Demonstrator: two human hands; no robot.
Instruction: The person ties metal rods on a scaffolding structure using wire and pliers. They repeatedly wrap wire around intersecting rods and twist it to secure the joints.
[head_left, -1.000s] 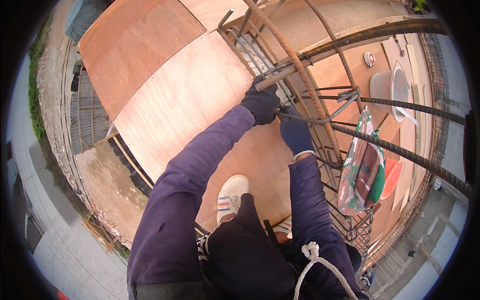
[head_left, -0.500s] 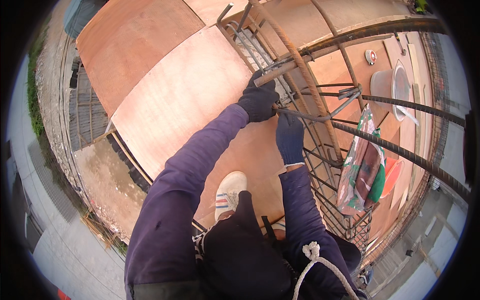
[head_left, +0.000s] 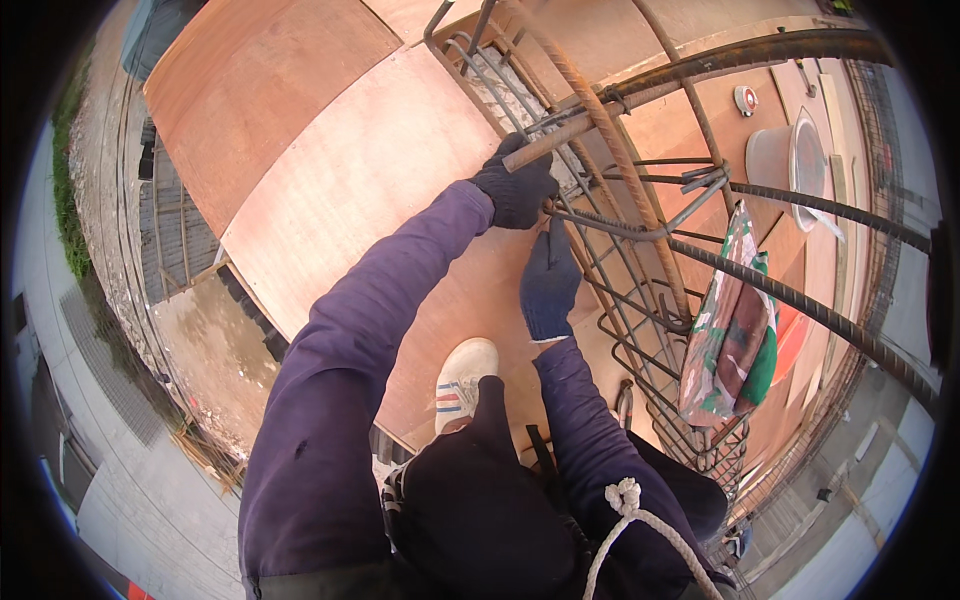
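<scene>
My left hand [head_left: 513,195], in a black glove, is closed on the rebar cage among its bar ends, just beneath a rusty bar stub [head_left: 530,152]. My right hand [head_left: 548,282], in a dark blue glove, is below it, fingers pressed together and pointing up at the tip of a bent steel bar [head_left: 620,225]; whatever is between those fingertips is too small to make out. The rebar cage [head_left: 625,320] runs along my right, crossed by long ribbed bars [head_left: 790,308]. Pale plywood [head_left: 360,170] lies under and left of my hands.
A tape measure [head_left: 745,100], translucent bucket [head_left: 785,165], camouflage cloth [head_left: 722,340] and red object [head_left: 792,330] lie right of the cage. Pliers [head_left: 625,405] rest by its lower bars. My shoe [head_left: 462,380] is on the plywood. A drop to lower ground [head_left: 210,330] shows at left.
My right hand has moved left and its wrist has swung inward, below my left hand. My left hand has shifted slightly up and left in view. Pliers have come into sight beside the cage.
</scene>
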